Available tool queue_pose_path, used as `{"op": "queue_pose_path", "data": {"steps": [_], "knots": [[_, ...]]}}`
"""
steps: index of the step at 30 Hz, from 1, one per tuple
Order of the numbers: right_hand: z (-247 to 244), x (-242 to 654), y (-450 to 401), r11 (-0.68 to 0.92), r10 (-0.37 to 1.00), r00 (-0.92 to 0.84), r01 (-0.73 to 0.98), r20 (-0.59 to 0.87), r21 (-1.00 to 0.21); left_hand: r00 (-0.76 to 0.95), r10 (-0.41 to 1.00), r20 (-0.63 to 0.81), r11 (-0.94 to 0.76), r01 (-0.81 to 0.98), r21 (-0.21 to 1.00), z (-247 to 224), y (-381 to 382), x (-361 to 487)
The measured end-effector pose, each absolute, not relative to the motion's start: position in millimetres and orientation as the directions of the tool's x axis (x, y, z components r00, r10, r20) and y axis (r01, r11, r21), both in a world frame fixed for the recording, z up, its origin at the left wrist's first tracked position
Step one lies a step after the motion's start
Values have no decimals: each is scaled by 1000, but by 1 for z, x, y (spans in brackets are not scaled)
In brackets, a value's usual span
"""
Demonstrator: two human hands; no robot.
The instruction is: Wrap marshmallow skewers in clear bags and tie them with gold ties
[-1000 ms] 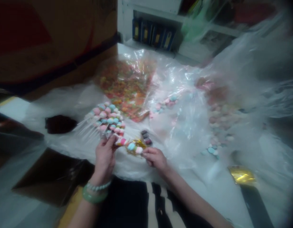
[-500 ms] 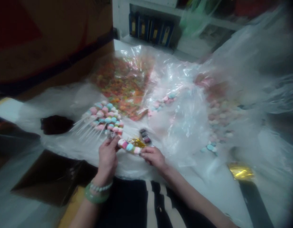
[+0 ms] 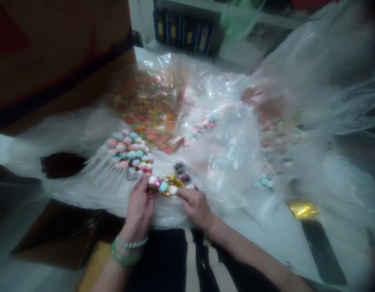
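Note:
A short skewer of pink, blue and white candies (image 3: 163, 187) is stretched between my two hands. My left hand (image 3: 141, 202) is closed on its left end, beads and a green bangle at the wrist. The fingertips of my right hand (image 3: 196, 205) pinch the right end. Just behind the skewer lie gold ties (image 3: 174, 181) and a small dark packet (image 3: 183, 172). Beyond my left hand rests a pile of candy skewers (image 3: 129, 151), their white sticks pointing to the lower left.
A clear bag of orange and green gummies (image 3: 157, 109) lies behind the pile. Right of it, plastic bags hold pastel candies (image 3: 275, 150). A gold packet (image 3: 304, 210) and a dark phone-like slab (image 3: 323, 251) are at the right. A large cardboard box (image 3: 59, 52) stands at left.
The whole view has shifted, so the table's things appear slightly farther left. My right hand has turned a little and its fingers are more curled at the skewer's end.

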State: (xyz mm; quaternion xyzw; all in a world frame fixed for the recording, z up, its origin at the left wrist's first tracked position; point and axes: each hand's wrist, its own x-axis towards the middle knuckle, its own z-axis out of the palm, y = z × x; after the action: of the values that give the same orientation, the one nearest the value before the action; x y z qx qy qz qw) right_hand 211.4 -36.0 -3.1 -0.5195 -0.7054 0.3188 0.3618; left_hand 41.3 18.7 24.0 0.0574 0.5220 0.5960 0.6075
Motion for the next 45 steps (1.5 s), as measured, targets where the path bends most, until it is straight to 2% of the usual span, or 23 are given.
{"op": "queue_pose_path", "data": {"steps": [5,9,12,15,18,21,24,26,31,33,35,37,38,41,43,45], "knots": [[-17,216,-36,250,966,-198,537,168,-806,-203,797,-568,354,-606,712,26,21,38],[-24,220,-34,297,953,-212,507,217,-810,-172,788,-591,422,-548,722,27,27,29],[-26,219,-34,296,955,-154,512,253,-806,-154,807,-570,414,-540,733,27,29,26],[-27,214,-34,244,970,-96,475,225,-846,-143,827,-544,401,-529,748,25,28,28],[-23,210,-32,114,993,-69,324,97,-939,-136,838,-529,391,-526,755,22,26,31],[-14,208,-30,-195,973,-107,81,-203,-978,-122,840,-529,395,-530,750,19,24,33],[-6,210,-28,-549,828,-232,-149,-510,-823,-100,830,-549,402,-575,713,17,24,35],[-2,212,-28,-689,720,-349,-257,-600,-678,-78,833,-548,393,-615,684,16,24,36],[-6,213,-25,-854,520,-614,-364,-594,-372,-47,866,-497,376,-593,712,14,22,36],[-8,212,-24,-879,475,-663,-375,-578,-294,-59,870,-490,375,-566,734,12,22,36],[-9,210,-24,-885,465,-676,-384,-572,-264,-89,865,-494,371,-549,749,12,22,36],[-7,208,-25,-877,479,-648,-377,-592,-297,-110,850,-515,385,-537,751,12,24,35],[-7,207,-25,-858,513,-598,-373,-615,-353,-114,839,-532,402,-530,747,13,25,34],[-5,205,-26,-692,721,-312,-274,-619,-668,-113,808,-579,454,-506,733,18,27,31],[-7,204,-27,-493,866,-148,-102,-477,-864,-123,804,-582,456,-502,735,23,28,30],[-10,204,-28,-267,959,-79,88,-274,-960,-136,807,-574,445,-499,744,27,27,31]]}}
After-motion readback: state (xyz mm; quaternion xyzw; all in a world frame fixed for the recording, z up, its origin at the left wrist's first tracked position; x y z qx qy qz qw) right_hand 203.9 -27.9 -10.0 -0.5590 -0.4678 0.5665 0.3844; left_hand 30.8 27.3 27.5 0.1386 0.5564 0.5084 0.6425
